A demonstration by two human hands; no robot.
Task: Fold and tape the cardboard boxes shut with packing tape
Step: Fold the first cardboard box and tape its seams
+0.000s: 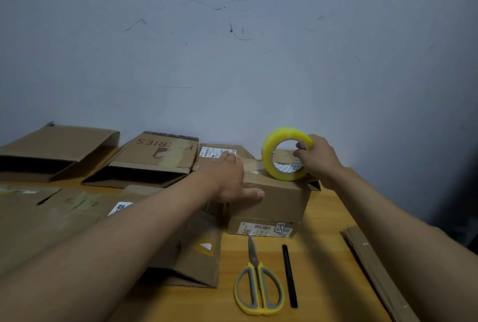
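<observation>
A small closed cardboard box [274, 199] stands on the wooden table [323, 257], a label on its lower front. My left hand [230, 178] lies flat on its top, fingers stretched toward the wall and thumb over the front edge. My right hand [319, 160] grips a yellowish roll of packing tape [280, 152], held upright on the box's top at its right end. A clear strip of tape runs from the roll leftward under my left hand.
Yellow-handled scissors [257, 285] and a black pen [289, 276] lie in front of the box. Open and flattened boxes [152, 161] fill the left side up to the wall. Folded cardboard [375, 272] lies at the right table edge.
</observation>
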